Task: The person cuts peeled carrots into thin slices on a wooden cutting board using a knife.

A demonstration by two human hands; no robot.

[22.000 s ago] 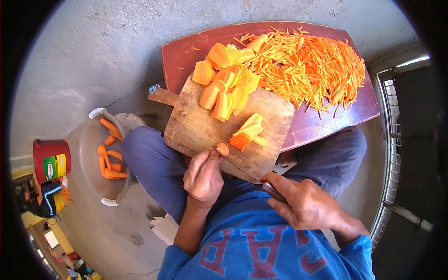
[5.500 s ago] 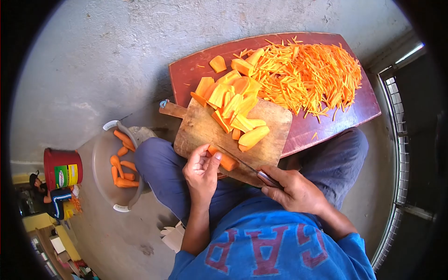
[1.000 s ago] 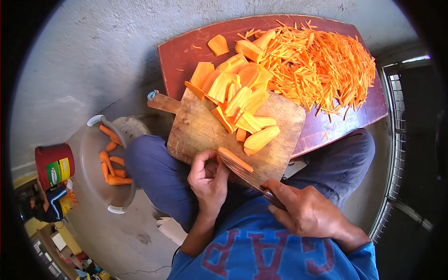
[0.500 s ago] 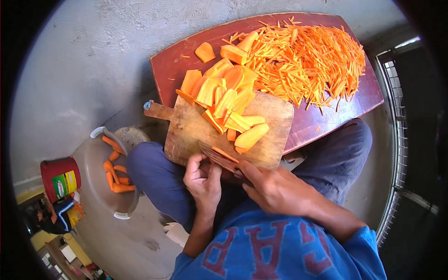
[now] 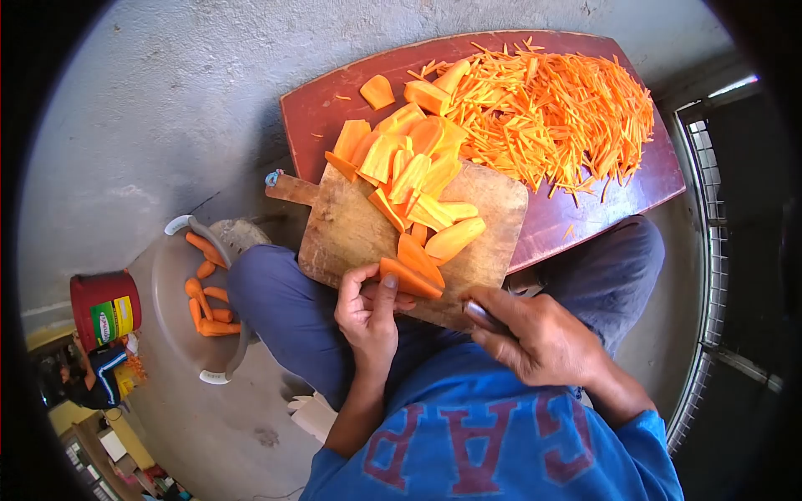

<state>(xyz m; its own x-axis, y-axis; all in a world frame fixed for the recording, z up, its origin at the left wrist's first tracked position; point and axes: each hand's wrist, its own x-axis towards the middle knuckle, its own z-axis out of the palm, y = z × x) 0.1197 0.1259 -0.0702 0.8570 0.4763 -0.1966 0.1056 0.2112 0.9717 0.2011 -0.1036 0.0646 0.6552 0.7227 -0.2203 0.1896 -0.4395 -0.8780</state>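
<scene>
My left hand [image 5: 368, 313] pinches a thick carrot piece [image 5: 409, 280] between thumb and fingers, just over the near edge of the wooden cutting board [image 5: 334, 234]. Another carrot slice [image 5: 420, 260] leans right behind it. To the right, my right hand [image 5: 543, 334] is closed round a knife [image 5: 483, 317]; only its shiny end near the grip shows, and the blade cannot be made out. Carrot slabs [image 5: 409, 179] lie heaped on the far part of the board. Beyond them a large pile of carrot strips [image 5: 551, 117] covers much of the red tabletop [image 5: 322, 108].
On the left floor stands a grey tub [image 5: 171, 309] with several whole carrots [image 5: 200, 305] inside. A red bucket [image 5: 100, 309] is farther left, near another person [image 5: 96, 380]. A metal grille door [image 5: 714, 225] borders the right side. The board rests partly over my legs.
The knife, which was in front of my left hand with a carrot strip along its blade, has moved right with my right hand. Carrot pieces now show at my left fingertips.
</scene>
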